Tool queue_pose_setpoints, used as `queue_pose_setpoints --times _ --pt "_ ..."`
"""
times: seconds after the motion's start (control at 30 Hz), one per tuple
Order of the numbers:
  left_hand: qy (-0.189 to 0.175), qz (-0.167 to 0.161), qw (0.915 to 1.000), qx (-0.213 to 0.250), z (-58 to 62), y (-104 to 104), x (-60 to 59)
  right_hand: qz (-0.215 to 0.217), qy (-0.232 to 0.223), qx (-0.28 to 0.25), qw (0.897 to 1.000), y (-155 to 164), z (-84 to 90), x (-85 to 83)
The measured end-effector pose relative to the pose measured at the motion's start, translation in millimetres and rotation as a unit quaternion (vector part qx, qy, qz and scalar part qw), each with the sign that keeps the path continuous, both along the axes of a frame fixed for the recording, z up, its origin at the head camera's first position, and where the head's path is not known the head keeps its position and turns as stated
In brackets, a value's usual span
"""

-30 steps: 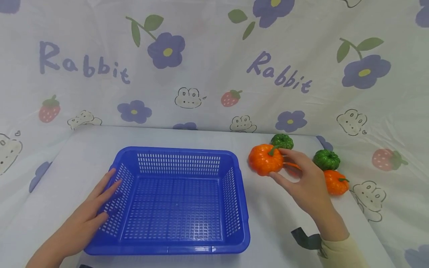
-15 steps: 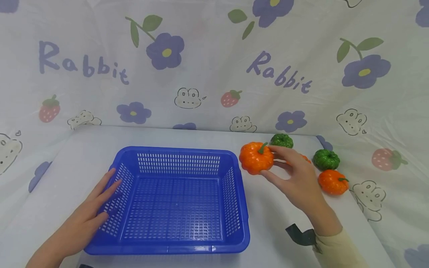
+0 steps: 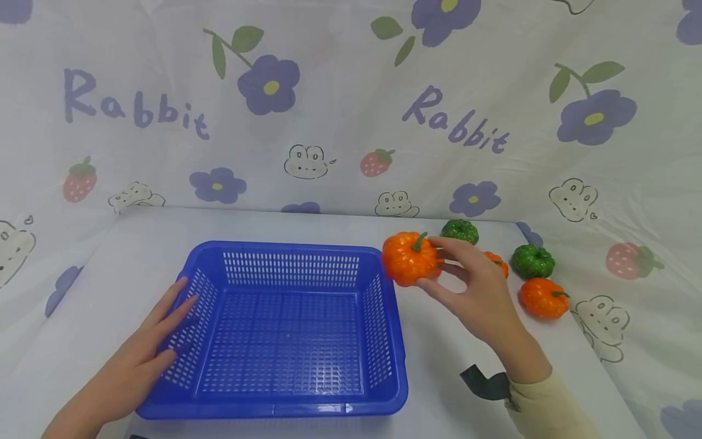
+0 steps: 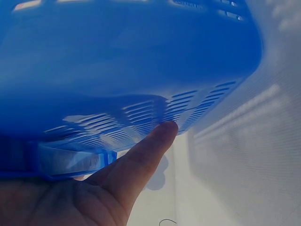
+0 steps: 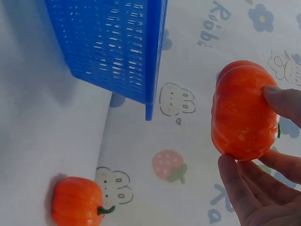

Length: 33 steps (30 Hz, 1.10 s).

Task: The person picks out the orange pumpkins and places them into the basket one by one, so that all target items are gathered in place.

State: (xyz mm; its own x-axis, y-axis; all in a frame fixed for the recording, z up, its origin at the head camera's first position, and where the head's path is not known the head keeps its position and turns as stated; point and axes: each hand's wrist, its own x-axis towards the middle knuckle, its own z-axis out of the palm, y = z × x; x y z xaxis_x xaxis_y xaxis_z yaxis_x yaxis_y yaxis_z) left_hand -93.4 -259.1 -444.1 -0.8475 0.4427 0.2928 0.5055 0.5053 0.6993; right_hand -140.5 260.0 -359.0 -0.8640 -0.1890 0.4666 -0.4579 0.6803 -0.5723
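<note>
My right hand (image 3: 482, 299) holds a small orange pumpkin (image 3: 408, 259) with a green stem. Thumb and fingertips grip opposite sides of it, and it overlaps the far right corner of a blue plastic basket (image 3: 274, 410) in the head view. Seen from the right wrist, the pumpkin (image 5: 244, 113) is up off the table, beside the basket wall (image 5: 106, 52). On the left, my left hand (image 3: 137, 360) rests on the basket's side rim, its fingers extended. The left wrist view shows one straight finger (image 4: 148, 153) against the slotted wall. Inside, the basket holds nothing.
Another orange pumpkin (image 3: 545, 299) and a green one (image 3: 533, 261) sit at the table's right edge. A second green pumpkin (image 3: 460, 231) stands at the back, and an orange one (image 3: 497, 262) is partly hidden behind my right hand. A printed cloth (image 3: 340, 91) hangs behind the white table.
My right hand has carried the orange pumpkin leftward, from beside the basket to its far right corner. The left hand and the basket have stayed in place.
</note>
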Motion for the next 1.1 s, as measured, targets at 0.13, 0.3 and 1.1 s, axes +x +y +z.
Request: queue_pose_setpoints --times 0.13,0.3,1.1 --pt "-0.002 -0.004 1.0000 0.001 -0.7 1 -1.3 0.003 -0.001 -0.001 1.000 -1 1.8 1.3" --pt "-0.003 -0.001 1.0000 -0.005 0.6 2 -2.5 0.010 0.001 -0.002 1.000 -4 2.6 1.1" --pt "-0.010 0.023 0.9995 -0.018 6.7 2 1.9 0.075 -0.011 -0.009 0.997 -27 11.9 -8.8"
